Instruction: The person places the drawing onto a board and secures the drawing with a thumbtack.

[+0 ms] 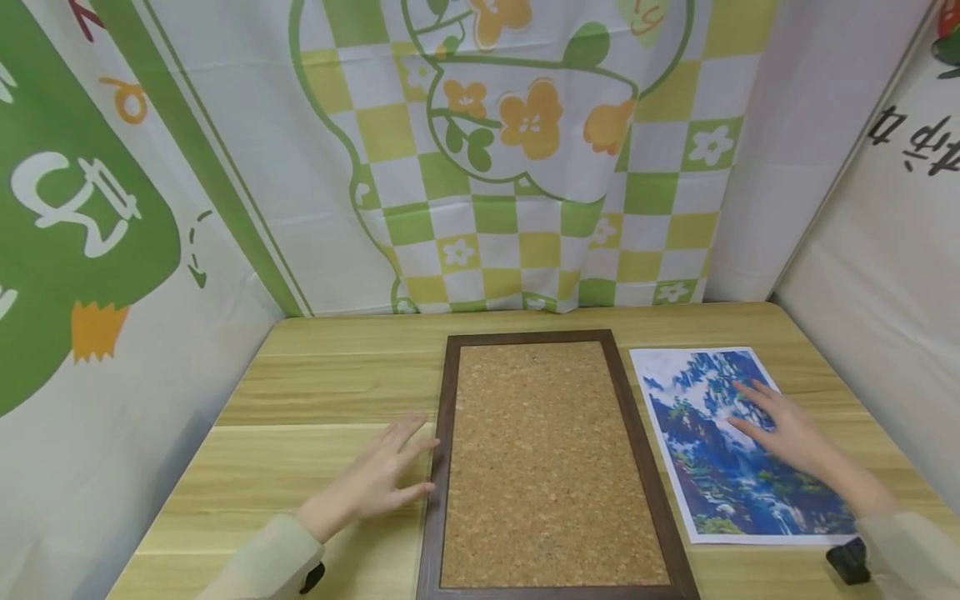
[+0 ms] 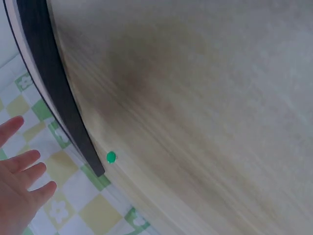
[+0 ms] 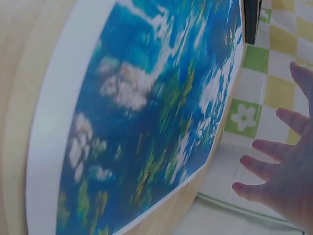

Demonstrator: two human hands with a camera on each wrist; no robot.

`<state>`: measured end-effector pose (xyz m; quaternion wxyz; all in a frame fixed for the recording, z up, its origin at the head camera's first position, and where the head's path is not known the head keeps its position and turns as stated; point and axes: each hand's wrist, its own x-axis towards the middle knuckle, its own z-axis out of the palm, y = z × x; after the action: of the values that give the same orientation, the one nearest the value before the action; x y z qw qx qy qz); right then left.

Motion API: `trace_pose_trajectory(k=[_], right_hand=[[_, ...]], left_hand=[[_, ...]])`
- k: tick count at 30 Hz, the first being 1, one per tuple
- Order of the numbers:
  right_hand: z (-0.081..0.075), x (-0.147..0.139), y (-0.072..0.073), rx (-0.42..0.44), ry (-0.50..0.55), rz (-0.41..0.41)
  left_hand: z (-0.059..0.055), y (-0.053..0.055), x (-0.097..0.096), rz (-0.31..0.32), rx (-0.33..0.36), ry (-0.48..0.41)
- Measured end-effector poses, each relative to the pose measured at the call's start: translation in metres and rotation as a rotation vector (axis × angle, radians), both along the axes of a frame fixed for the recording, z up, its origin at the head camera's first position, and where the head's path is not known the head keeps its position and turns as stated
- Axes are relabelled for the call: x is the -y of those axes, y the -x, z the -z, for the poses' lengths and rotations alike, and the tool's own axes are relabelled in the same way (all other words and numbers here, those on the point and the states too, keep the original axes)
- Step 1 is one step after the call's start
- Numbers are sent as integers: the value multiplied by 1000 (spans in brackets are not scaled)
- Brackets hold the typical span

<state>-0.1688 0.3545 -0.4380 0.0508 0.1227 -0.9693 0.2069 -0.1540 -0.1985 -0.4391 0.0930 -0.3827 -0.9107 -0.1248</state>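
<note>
A cork board (image 1: 551, 467) in a dark brown frame lies on the wooden table, its long side running away from me. My left hand (image 1: 382, 475) is at the frame's left edge, fingers spread; whether the fingertips touch it I cannot tell. The left wrist view shows these fingers (image 2: 24, 161) loosely apart, holding nothing. To the right of the board lies a printed landscape picture (image 1: 720, 467) with blue mountains, a waterfall and a white border. Over its right part is my right hand (image 1: 795, 429), fingers extended and gripping nothing. In the right wrist view the picture (image 3: 146, 122) fills the middle.
A small green round piece (image 2: 111, 157) sits on the table near the frame's far end in the left wrist view. Printed curtains (image 1: 510, 250) hang behind the table (image 1: 322, 375) and along both sides.
</note>
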Motion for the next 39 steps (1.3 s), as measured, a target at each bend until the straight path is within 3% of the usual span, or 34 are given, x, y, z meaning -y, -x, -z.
trace_pose_trajectory(k=[4, 10, 19, 34, 39], right_hand=[[1, -10, 4, 66, 60, 13], [4, -26, 6, 91, 97, 40], [10, -47, 7, 143, 86, 86], [19, -65, 15, 230, 31, 149], [24, -69, 18, 242, 84, 134]], left_hand=[[4, -3, -2, 28, 44, -9], [8, -8, -5, 42, 130, -18], [8, -10, -8, -13, 336, 42], [9, -14, -15, -23, 449, 26], [8, -15, -16, -17, 474, 4]])
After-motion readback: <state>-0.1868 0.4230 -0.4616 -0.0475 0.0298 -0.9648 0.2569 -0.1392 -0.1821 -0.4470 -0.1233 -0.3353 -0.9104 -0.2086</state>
